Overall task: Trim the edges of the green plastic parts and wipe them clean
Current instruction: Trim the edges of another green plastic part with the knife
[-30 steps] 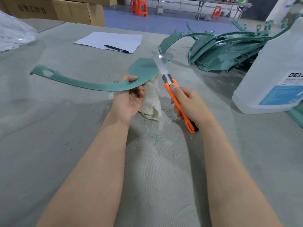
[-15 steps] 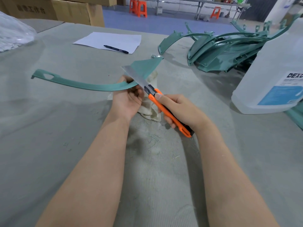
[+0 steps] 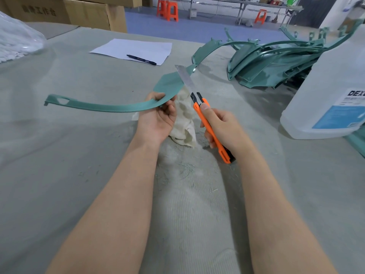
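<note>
Left hand (image 3: 158, 117): grips curved green part (image 3: 110, 106), held above cloth (image 3: 184, 123).
Right hand (image 3: 221, 125): clasps orange knife (image 3: 209, 127), blade crossing part's wide end.
Green pile (image 3: 276, 64): well beyond cloth, beside jug (image 3: 327, 91).

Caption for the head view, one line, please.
Left hand grips a curved green part; right hand holds an orange knife, blade at the part's wide end.

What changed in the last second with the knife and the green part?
The right hand swung the utility knife left across the green plastic part toward the left hand, then back right to the part's wide end. Both grips, the cloth and the jug stayed put.
</note>
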Action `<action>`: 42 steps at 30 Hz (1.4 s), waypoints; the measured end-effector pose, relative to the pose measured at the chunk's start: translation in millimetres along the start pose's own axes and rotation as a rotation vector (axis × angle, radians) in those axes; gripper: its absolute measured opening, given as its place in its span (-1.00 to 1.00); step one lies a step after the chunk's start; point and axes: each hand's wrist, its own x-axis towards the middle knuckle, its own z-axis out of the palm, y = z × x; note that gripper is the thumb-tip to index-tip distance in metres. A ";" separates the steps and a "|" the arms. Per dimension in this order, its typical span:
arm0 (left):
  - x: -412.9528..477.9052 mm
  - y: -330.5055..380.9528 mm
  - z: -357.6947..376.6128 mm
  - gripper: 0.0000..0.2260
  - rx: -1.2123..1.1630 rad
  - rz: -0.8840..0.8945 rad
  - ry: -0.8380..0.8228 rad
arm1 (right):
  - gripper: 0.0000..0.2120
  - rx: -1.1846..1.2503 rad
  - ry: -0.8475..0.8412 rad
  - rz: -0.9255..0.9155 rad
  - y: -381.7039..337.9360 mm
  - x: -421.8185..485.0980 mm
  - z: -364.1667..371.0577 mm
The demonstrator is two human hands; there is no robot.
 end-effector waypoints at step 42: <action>2.1 -3.5 -2.3 -0.70 -0.116 -0.004 -0.028 | -0.59 0.107 -0.284 -0.046 -15.6 -14.4 17.5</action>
